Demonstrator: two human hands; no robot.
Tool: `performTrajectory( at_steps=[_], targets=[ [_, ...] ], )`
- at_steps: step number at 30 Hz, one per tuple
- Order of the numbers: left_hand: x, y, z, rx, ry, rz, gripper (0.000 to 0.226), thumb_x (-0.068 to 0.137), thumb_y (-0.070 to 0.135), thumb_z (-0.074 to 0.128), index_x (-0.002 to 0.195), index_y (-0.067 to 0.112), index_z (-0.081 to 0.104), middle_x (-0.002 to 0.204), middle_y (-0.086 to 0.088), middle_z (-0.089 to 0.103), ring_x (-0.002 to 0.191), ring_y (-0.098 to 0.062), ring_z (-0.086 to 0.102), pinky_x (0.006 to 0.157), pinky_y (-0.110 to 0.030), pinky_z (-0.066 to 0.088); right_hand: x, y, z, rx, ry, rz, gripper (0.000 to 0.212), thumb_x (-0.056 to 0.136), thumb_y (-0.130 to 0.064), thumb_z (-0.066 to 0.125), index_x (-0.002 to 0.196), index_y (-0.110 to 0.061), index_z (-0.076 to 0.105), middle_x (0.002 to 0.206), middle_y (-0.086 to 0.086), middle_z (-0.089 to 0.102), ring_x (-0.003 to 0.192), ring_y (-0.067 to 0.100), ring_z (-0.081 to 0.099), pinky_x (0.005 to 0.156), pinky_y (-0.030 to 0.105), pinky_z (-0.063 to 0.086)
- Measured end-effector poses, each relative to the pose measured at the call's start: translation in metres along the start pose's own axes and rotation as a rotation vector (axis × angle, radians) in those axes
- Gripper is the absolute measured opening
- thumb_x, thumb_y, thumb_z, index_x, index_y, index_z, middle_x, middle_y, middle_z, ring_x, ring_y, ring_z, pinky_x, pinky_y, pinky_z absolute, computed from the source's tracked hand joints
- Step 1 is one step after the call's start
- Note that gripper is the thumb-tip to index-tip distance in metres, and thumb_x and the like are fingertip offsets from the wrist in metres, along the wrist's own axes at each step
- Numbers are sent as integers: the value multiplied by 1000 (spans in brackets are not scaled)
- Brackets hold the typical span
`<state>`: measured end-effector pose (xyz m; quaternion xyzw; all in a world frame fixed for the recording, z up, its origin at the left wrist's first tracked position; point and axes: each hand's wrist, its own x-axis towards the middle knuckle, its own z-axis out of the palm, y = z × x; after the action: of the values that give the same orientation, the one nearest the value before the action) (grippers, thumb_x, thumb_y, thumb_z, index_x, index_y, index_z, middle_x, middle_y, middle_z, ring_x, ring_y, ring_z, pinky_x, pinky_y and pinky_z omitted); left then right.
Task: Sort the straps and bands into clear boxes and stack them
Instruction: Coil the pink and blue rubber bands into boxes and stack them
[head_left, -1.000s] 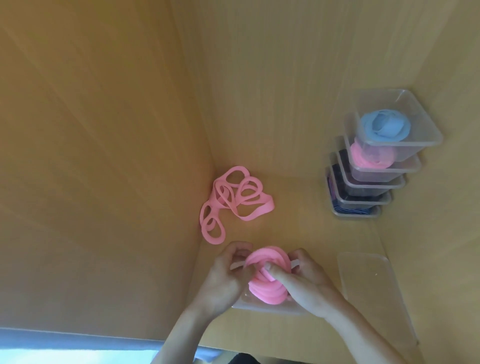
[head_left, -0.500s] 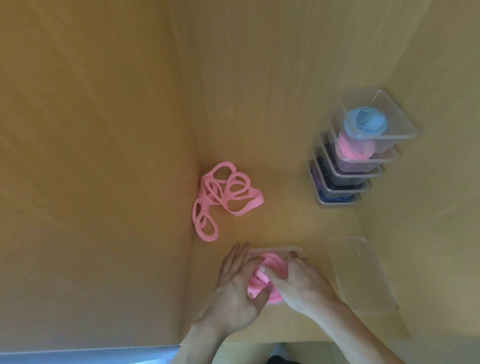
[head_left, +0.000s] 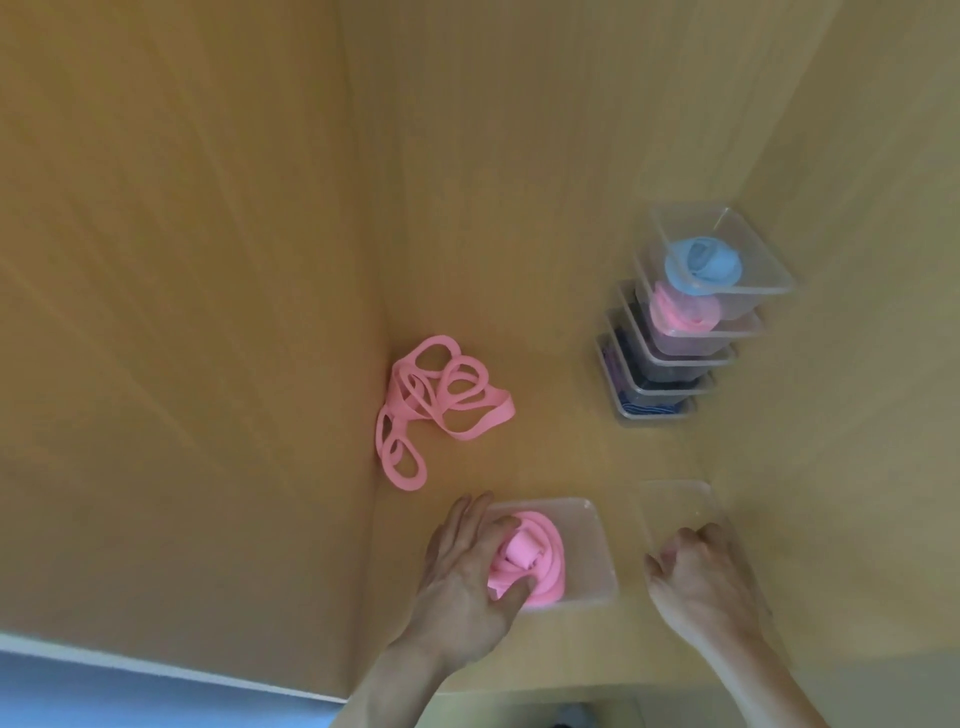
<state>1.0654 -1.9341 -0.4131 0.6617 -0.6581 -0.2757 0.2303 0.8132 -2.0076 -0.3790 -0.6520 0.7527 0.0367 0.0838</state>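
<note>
— What's the setting?

— A tan wooden shelf (head_left: 550, 447) boxed in by wooden panels (head_left: 182, 312) on the left, back and right. Near the front edge sits an open clear plastic box (head_left: 589, 566) with a rolled pink elastic band (head_left: 535, 558) inside it.

— And the hands?

— The left hand (head_left: 465, 577) presses on that roll. Its fingers (head_left: 467, 519) lie straight and close together along the roll's left side, and the thumb pushes against its near side. The right hand (head_left: 698, 579) is just right of the box, fingers curled round the near end of a flat clear plastic lid (head_left: 675, 501).

— Anything left to sort?

— A tangle of loose pink bands (head_left: 441, 410) lies in the back left corner, touching the left panel. At the back right stands a stack of clear plastic boxes (head_left: 727, 353). A rolled blue band (head_left: 704, 262) is in the top one, a pink roll (head_left: 680, 314) in the next, and dark straps (head_left: 649, 402) in the lower ones.
</note>
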Motion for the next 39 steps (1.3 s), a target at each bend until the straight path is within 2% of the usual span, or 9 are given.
performTrajectory(
  at_steps=[3, 11, 15, 22, 28, 31, 34, 37, 39],
  targets=[
    [0, -1, 0, -3, -6, -5, 58, 90, 59, 52, 145, 48, 36, 165, 24, 1, 148, 4, -19, 125, -36, 7, 0, 2, 21, -18, -12, 21, 25, 96, -46, 54, 101, -23, 61, 110, 1, 47, 109, 21, 52, 91, 33, 43],
    [3, -2, 2, -19, 15, -16, 59, 87, 57, 57, 142, 48, 39, 164, 22, 10, 151, 2, -10, 124, -37, 14, 1, 11, 41, 155, 73, 84, 11, 92, -23, 65, 86, -16, 71, 103, 10, 56, 103, 31, 54, 84, 37, 38],
    [4, -2, 1, -43, 23, -10, 57, 87, 52, 63, 139, 49, 41, 158, 30, 12, 150, 4, -8, 124, -36, 15, 6, 18, 41, 374, 11, 163, 10, 91, -24, 68, 84, -21, 76, 99, 8, 55, 106, 33, 54, 99, 39, 43],
    [6, -6, 5, -75, 63, 17, 55, 86, 46, 70, 134, 49, 45, 149, 44, 11, 144, 14, -6, 120, -32, 22, -1, 24, 26, 410, 59, 178, 13, 93, -27, 66, 80, -25, 70, 103, 9, 62, 110, 32, 56, 95, 37, 44],
    [7, 2, 2, -122, 94, 12, 53, 83, 37, 76, 129, 44, 52, 147, 39, 20, 147, 5, 5, 120, -32, 26, -13, 26, -9, 477, 248, -61, 22, 91, -8, 66, 75, -22, 63, 96, -2, 45, 98, 29, 53, 89, 39, 44],
    [10, 15, -9, -248, 96, -89, 47, 83, 32, 78, 123, 43, 56, 147, 23, 37, 147, -5, 18, 115, -16, 22, -24, 16, -31, 637, 235, -272, 33, 93, -6, 66, 73, -29, 52, 100, -7, 48, 94, 11, 53, 82, 19, 40],
    [13, 29, -25, -468, 177, -223, 58, 84, 22, 76, 130, 44, 48, 142, 15, 42, 128, 4, 42, 95, -6, 31, -36, 1, -52, 724, 182, -474, 28, 92, -4, 67, 77, -24, 54, 103, -12, 51, 101, -4, 52, 85, 2, 34],
    [14, 43, -44, -637, 221, -250, 67, 86, 29, 77, 140, 43, 41, 140, 21, 45, 113, 17, 49, 86, -6, 37, -45, -6, -68, 818, 74, -565, 23, 92, -4, 67, 79, -21, 60, 99, -12, 55, 96, 1, 54, 85, 5, 36],
    [17, 50, -54, -816, 178, -213, 68, 80, 38, 79, 140, 34, 48, 139, 18, 53, 110, 19, 54, 91, -9, 42, -47, -7, -77, 968, -139, -592, 25, 95, -5, 64, 78, -24, 63, 98, -12, 58, 84, 4, 55, 81, 12, 40]
  ],
)
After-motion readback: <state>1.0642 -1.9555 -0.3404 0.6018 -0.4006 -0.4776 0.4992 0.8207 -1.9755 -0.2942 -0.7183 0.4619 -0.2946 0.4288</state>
